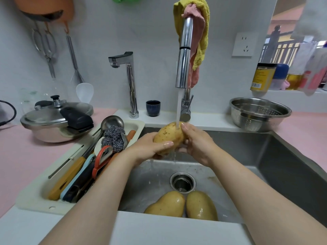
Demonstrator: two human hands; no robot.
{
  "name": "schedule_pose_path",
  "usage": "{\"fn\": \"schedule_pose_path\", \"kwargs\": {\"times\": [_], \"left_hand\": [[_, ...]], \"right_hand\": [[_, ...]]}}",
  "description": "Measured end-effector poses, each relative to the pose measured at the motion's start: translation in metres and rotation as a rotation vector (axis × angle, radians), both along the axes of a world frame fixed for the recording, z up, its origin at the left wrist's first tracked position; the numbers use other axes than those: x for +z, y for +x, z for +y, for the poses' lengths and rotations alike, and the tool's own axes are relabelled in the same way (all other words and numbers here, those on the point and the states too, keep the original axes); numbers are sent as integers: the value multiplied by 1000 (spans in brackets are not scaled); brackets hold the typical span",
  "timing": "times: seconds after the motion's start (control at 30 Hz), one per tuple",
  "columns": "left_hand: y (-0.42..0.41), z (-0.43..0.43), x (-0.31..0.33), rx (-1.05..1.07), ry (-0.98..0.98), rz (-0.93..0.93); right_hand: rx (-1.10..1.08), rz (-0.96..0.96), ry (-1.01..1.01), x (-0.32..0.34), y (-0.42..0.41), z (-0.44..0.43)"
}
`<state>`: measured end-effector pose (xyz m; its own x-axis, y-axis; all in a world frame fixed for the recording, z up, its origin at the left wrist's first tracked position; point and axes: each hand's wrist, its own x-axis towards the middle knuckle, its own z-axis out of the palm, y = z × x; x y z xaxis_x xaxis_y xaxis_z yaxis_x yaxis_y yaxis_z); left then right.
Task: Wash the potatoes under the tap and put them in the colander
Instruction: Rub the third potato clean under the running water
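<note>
Over the steel sink point(283, 165) I hold a yellow-brown potato point(167, 134) under the running tap point(184, 55). The water stream strikes its right end. My left hand point(150, 149) grips the potato from below and the left, thumb across its front. My right hand point(196, 142) wraps its right end, fingers curled around it. Two wet potatoes point(167, 204) point(200, 206) lie side by side on the sink floor, just in front of the drain point(182, 182). The steel colander point(259, 113) stands on the counter at the back right, with nothing visible inside.
A tray point(33, 200) left of the sink holds knives, a peeler, a ladle and a steel scourer. A pressure cooker point(54, 119) sits on the pink counter at the left. A second small tap point(130, 82) and a dark cup point(153, 107) stand behind the sink. Bottles line the right ledge.
</note>
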<state>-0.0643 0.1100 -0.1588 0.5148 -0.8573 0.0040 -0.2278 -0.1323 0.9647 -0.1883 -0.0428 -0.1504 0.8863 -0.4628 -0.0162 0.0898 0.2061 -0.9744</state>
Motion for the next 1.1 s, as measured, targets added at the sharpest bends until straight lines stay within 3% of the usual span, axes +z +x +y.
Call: {"fn": "schedule_pose_path", "kwargs": {"times": [0.13,0.27,0.5,0.63,0.87,1.0,1.1], "left_hand": [[0,-1,0,1,-18,-139],[1,1,-2,10,-4,-149],[13,6,-4,190,-123,-64],[15,7,-2,221,-115,-227],[-2,-5,5,241,-60,-464],[1,-5,4,241,-84,-394],[7,2,4,265,-98,-341]], "right_hand": [[-69,11,-29,11,-2,7],[-139,107,-120,10,1,12],[87,39,22,7,-6,-3],[86,50,4,6,-7,0],[-84,265,-271,9,-2,17],[-137,220,-357,7,-1,20],[-57,124,-333,5,-2,13]]}}
